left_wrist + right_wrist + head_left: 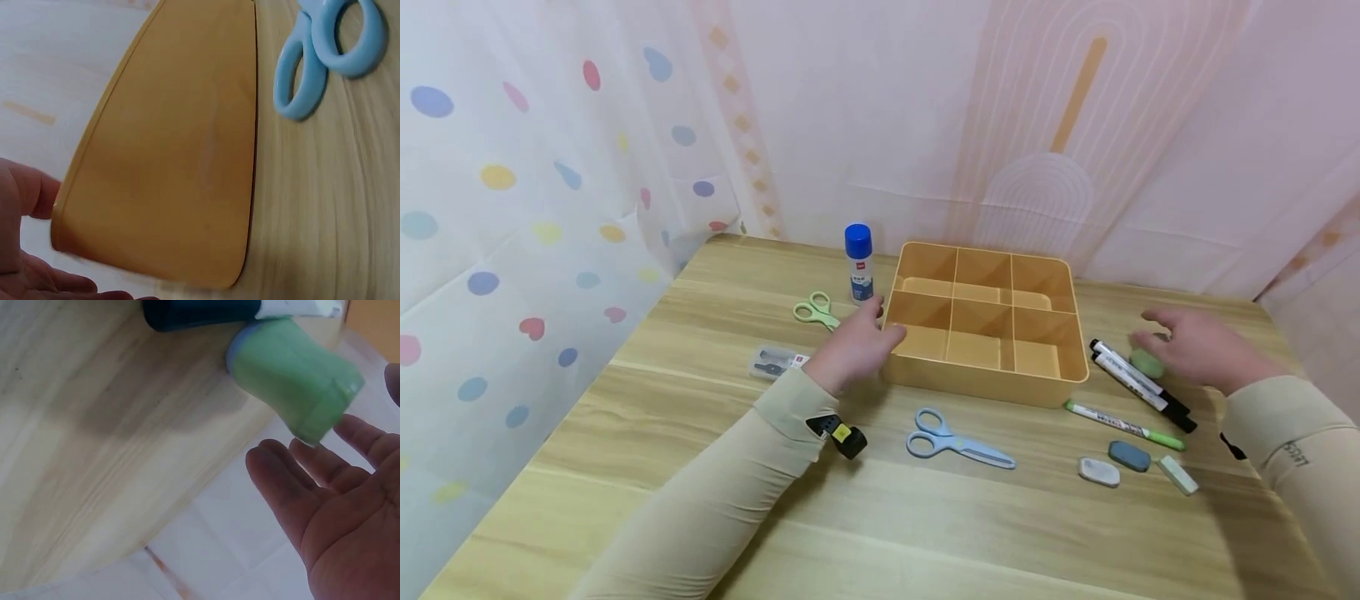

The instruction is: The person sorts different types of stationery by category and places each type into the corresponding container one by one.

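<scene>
An orange-yellow organizer box with several compartments stands mid-table. My left hand is at its left front corner, thumb at the rim and the other fingers extended beside the side wall; firm contact is hard to tell. On the right, my right hand reaches over a small green waisted object of unclear kind. In the right wrist view its fingers are spread and loosely bent, close to the green object's narrow end, without closing round it. Two black-capped markers lie beside that object.
Blue scissors lie before the box; green scissors, an upright glue stick and a clear case are left. At right lie a green pen and erasers, one grey-blue, one white, one pale-green-and-white. A curtain hangs behind.
</scene>
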The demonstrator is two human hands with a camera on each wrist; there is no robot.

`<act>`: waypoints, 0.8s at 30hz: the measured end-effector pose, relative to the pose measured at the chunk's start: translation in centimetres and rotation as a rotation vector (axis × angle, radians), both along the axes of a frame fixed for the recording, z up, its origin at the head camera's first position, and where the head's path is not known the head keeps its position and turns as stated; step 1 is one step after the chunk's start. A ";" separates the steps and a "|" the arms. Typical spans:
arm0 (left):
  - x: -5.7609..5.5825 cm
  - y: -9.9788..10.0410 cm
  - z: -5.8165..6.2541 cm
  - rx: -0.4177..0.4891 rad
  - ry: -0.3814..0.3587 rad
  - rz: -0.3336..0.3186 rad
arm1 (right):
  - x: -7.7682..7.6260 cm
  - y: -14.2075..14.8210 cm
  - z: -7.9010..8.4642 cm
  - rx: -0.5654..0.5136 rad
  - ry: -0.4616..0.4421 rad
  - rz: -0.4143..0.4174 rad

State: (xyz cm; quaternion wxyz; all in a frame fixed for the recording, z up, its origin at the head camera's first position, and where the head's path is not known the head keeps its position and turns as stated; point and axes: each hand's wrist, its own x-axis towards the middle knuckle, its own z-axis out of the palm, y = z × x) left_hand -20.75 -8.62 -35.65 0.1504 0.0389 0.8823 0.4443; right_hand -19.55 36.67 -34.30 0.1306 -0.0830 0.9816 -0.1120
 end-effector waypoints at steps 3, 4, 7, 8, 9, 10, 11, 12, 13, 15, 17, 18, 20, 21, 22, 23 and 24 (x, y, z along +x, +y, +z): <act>-0.2 0.4 -0.6 0.045 -0.006 0.011 | -0.1 -0.3 -0.6 0.022 -0.003 0.010; -0.2 0.6 -0.7 0.061 -0.014 0.017 | -0.1 -0.4 -0.8 0.030 -0.004 0.016; -0.2 0.8 -1.2 0.083 -0.025 0.031 | -0.3 -0.6 -1.4 0.042 0.009 0.039; -0.2 0.8 -1.3 0.086 -0.028 0.036 | -0.4 -0.7 -1.5 0.040 0.011 0.043; -0.2 0.9 -1.5 0.086 -0.024 0.038 | -0.4 -0.8 -1.7 0.037 0.012 0.047; -0.2 0.9 -1.6 0.086 -0.021 0.042 | -0.4 -0.8 -1.8 0.040 0.012 0.051; -0.2 1.0 -1.7 0.083 -0.017 0.046 | -0.5 -0.9 -2.0 0.040 0.014 0.052; -0.2 1.0 -1.8 0.085 -0.014 0.049 | -0.5 -0.9 -2.1 0.043 0.015 0.055; -0.2 1.1 -1.9 0.082 -0.010 0.051 | -0.5 -0.9 -2.2 0.046 0.015 0.057; -0.2 1.3 -1.9 0.075 -0.003 0.052 | -0.5 -0.9 -2.4 0.052 0.014 0.053; -0.2 1.4 -1.9 0.068 0.002 0.059 | -0.4 -0.9 -2.5 0.052 0.013 0.044; -0.1 1.5 -1.9 0.066 0.003 0.063 | -0.4 -0.9 -2.5 0.049 0.012 0.040; 0.0 1.7 -1.8 0.061 0.007 0.069 | -0.3 -0.8 -2.5 0.043 0.004 0.026; 0.0 1.8 -1.8 0.060 0.008 0.071 | -0.2 -0.7 -2.5 0.042 0.001 0.022; 0.1 1.8 -1.8 0.058 0.012 0.074 | -0.2 -0.6 -2.5 0.044 0.002 0.022; 0.1 1.9 -1.8 0.058 0.014 0.076 | -0.1 -0.6 -2.4 0.046 0.002 0.022; 0.2 2.0 -1.8 0.058 0.016 0.076 | 0.0 -0.5 -2.4 0.050 0.001 0.022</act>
